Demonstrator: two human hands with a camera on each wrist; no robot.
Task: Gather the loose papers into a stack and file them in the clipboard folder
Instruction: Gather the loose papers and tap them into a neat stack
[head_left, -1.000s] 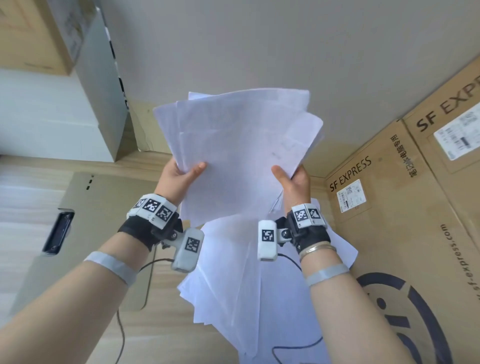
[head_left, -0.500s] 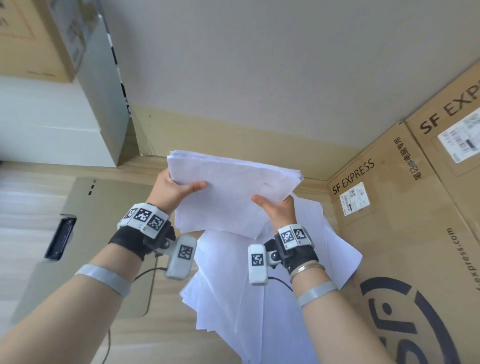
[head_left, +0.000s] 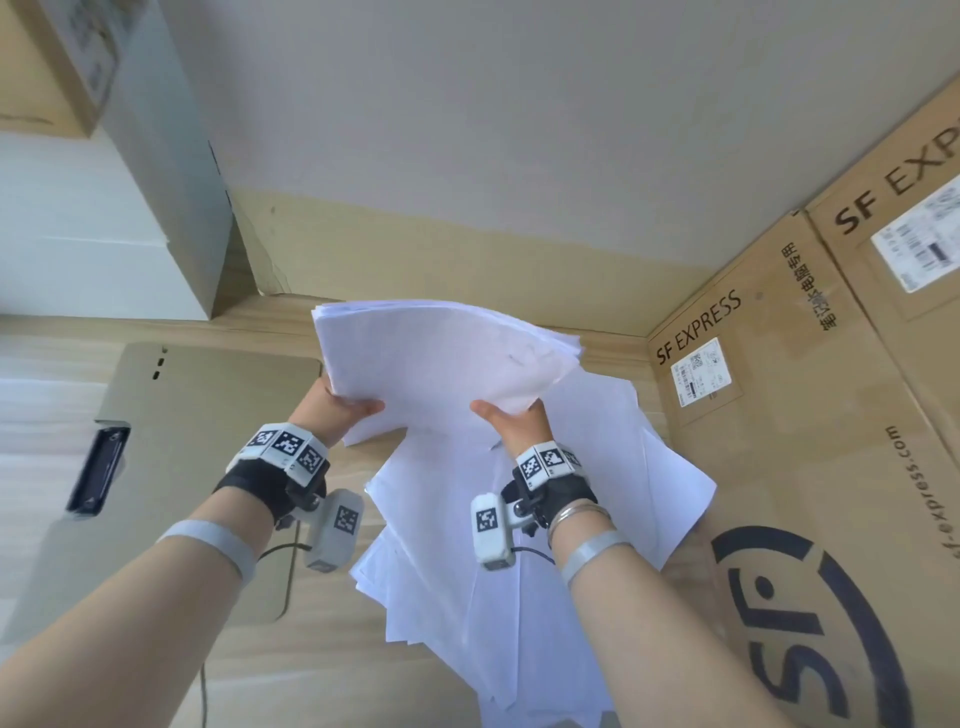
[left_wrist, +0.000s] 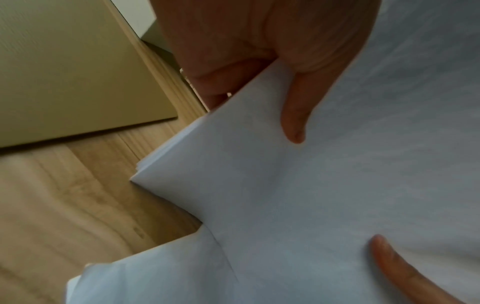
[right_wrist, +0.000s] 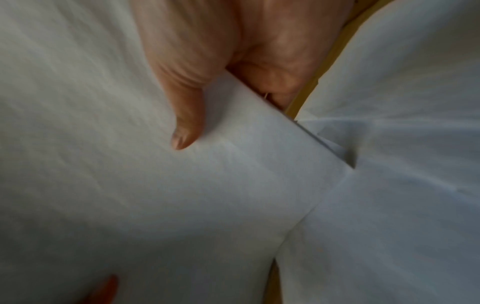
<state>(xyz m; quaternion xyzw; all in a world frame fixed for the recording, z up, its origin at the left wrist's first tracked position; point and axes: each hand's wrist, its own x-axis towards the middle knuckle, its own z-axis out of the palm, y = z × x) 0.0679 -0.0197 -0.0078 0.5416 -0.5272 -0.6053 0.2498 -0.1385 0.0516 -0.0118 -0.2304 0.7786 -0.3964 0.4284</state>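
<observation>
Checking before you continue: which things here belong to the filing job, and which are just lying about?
Job: held paper stack, gripped by left hand and right hand; loose papers; clipboard folder.
Lying about: SF Express boxes; white box.

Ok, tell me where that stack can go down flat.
Free: the open folder left of the left hand, between its clip and the stack; also the bare wood strip behind it. Crowded: loose sheets cover the surface under the right hand, up against the boxes.
</observation>
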